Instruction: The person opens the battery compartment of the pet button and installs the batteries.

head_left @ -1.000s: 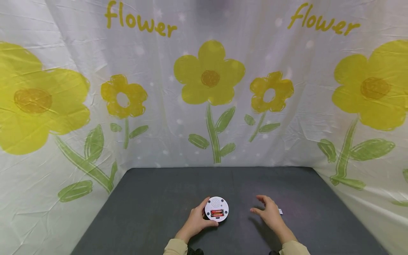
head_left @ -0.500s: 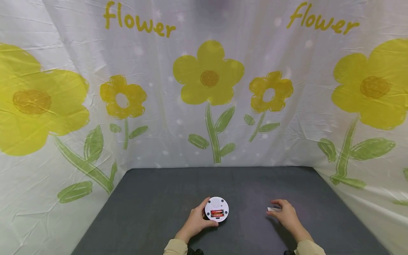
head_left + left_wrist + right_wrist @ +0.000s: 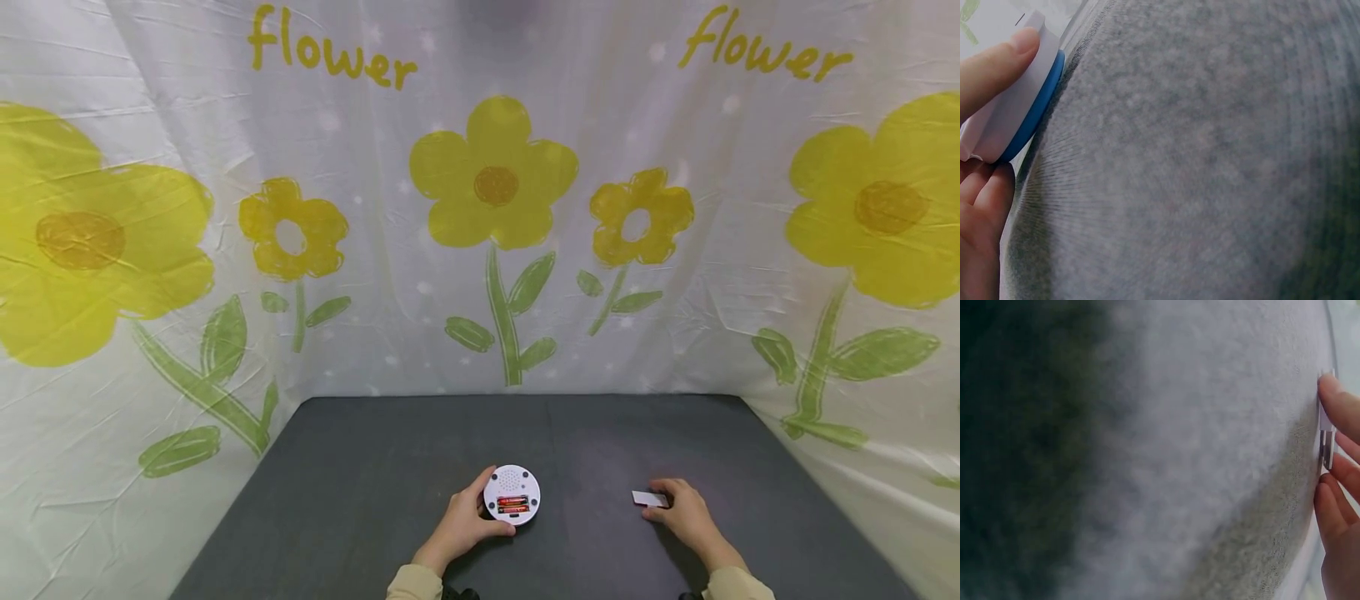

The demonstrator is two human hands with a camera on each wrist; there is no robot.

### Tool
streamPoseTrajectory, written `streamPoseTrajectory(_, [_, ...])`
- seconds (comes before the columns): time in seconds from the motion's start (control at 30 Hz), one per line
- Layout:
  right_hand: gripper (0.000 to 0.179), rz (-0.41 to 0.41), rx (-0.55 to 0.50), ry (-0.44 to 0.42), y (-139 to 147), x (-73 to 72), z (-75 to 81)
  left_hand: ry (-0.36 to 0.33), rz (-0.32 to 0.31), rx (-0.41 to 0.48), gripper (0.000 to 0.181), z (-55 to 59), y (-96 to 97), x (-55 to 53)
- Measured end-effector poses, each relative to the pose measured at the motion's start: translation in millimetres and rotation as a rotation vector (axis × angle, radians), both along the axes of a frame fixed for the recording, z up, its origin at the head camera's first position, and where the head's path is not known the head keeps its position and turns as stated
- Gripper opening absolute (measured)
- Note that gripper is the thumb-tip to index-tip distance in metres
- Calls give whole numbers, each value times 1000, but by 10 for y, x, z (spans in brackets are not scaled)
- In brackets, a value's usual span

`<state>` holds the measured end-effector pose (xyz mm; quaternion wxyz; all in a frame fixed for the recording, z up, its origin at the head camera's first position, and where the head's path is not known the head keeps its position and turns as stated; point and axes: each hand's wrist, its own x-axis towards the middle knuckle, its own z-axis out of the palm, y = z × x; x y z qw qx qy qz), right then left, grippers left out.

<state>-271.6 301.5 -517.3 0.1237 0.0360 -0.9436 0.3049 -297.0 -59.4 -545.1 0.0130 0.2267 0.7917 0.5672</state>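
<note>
My left hand (image 3: 463, 523) grips a round white battery-powered device (image 3: 512, 482) by its left side, thumb at the near edge. Its underside faces up, showing a speaker grille, dark round feet and an uncovered compartment with two red batteries (image 3: 513, 504). The left wrist view shows a blue band (image 3: 1036, 112) around the device's far rim. To the right, my right hand (image 3: 688, 518) pinches a small flat white cover-like piece (image 3: 648, 498) between thumb and fingers, low over the table. In the right wrist view, the edge of this piece (image 3: 1327, 419) shows beside the thumb; the fingers partly hide it.
Both hands are over a dark grey table (image 3: 420, 442). A white curtain (image 3: 375, 317) printed with yellow flowers stands behind it and along both sides.
My right hand has moved right and taken hold of the white piece, which lay behind it before; more of the piece shows now. The left hand keeps the device in the same place.
</note>
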Motion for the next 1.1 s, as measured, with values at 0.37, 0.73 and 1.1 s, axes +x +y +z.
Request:
streamPoseTrajectory(0.37, [40, 12, 46, 1, -1, -6, 17, 27, 9, -25, 99, -3, 4, -1])
streamPoseTrajectory(0.73, [32, -15, 63, -52, -18, -32, 29, 11, 20, -25, 98, 0, 11, 12])
streamPoseTrajectory(1.1, [28, -18, 33, -49, -31, -12, 65, 22, 14, -12, 99, 19, 4, 27])
